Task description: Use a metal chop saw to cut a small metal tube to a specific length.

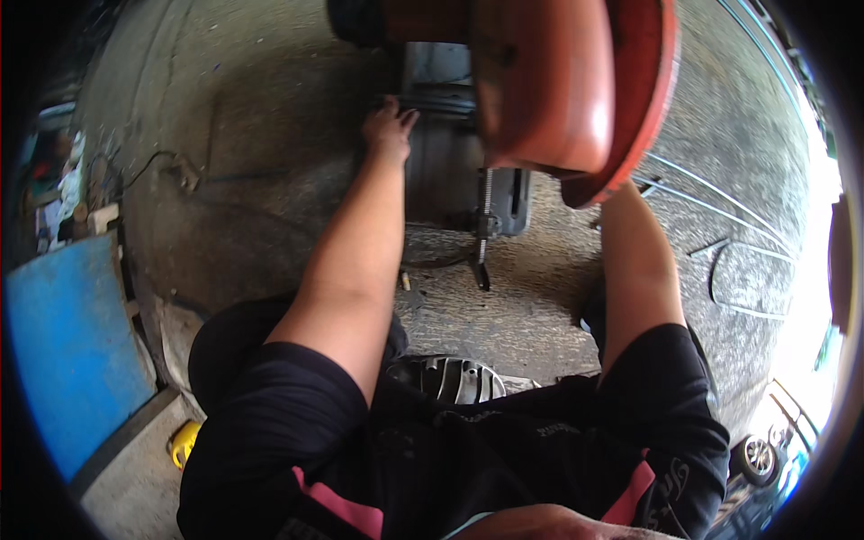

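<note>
one left hand, fingers curled, grips the left edge of a grey metal machine base; right hand hidden behind the red curved guard, grip untellable.

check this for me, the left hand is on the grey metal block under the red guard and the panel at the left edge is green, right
Not quite: the panel at the left edge is blue, not green, as the head view shows. The rest holds: the left hand rests on the grey metal block beneath the red guard.
</note>
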`<state>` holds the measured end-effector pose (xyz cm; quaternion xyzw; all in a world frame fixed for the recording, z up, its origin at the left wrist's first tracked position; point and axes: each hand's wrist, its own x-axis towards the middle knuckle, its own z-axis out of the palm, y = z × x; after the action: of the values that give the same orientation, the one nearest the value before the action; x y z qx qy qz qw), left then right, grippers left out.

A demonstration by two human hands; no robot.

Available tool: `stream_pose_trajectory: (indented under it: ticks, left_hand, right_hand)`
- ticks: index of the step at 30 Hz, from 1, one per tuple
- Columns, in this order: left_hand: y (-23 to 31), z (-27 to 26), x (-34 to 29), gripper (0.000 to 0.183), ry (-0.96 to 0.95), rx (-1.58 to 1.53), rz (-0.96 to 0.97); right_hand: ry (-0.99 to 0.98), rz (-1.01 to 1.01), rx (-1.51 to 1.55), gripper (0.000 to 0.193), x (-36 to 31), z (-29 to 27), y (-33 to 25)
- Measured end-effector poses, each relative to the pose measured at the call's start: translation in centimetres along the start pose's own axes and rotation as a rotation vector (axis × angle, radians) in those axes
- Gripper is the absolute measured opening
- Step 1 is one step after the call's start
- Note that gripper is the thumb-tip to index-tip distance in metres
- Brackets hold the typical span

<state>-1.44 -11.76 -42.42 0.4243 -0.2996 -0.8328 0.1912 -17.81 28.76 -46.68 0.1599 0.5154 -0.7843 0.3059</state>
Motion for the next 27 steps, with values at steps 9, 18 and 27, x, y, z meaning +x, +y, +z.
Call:
stream_pose_trajectory:
  ticks: [9, 18, 27]
  left_hand:
    - [-0.5, 0.0, 1.7, 0.049, 0.067, 0.065, 0.022]
    - [-0.8, 1.4, 1.6, 0.049, 0.082, 0.103, 0.027]
    - [-0.9, 1.3, 1.6, 0.048, 0.116, 0.101, 0.052]
  right_hand:
    - [0.347, -0.076, 0.397, 0.01, -4.3, 4.0, -0.6]
    - [0.286, -0.07, 0.668, 0.005, -2.0, 3.0, -0.3]
    - [0.391, -0.131, 0.42, 0.004, -5.9, 5.6, -2.0]
